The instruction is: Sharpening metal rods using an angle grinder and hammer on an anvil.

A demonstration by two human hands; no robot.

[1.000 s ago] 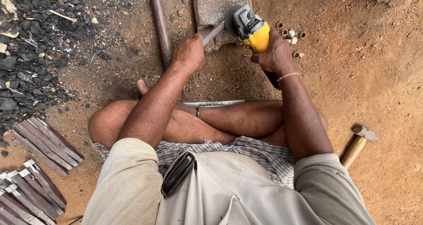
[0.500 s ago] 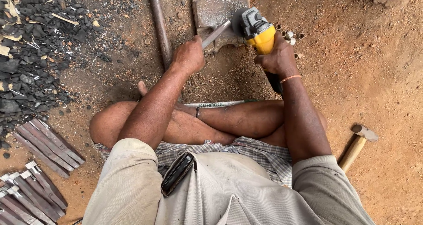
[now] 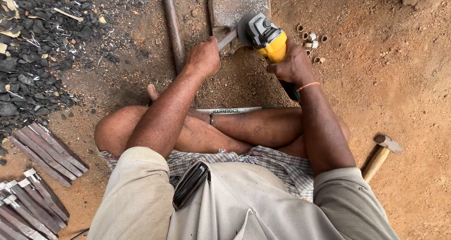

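**Grinder on steel, both hands locked in**

Down on the dirt floor [image 3: 399, 94] we go, legs crossed, and the right hand [image 3: 293, 66] is wrapped tight around the yellow body of the angle grinder [image 3: 265, 35], fingers clamped on it, an orange band at the wrist. The grinder's disc sits up at the near edge of the grey metal block [image 3: 239, 5], which lies flat on the ground straight ahead of the knees. Over to the left hand [image 3: 203, 57]: fingers closed on a flat metal strip [image 3: 228, 39], its free end angled up to meet the disc beside the block. Just left of that hand, a long rusty rod [image 3: 173, 28] runs away up the floor. Small metal rings [image 3: 311, 38] are scattered just right of the grinder. A hammer [image 3: 381, 153] rests near the right knee, a coal heap [image 3: 33, 47] is far left, and a row of dark metal bars [image 3: 44, 153] lies below it.
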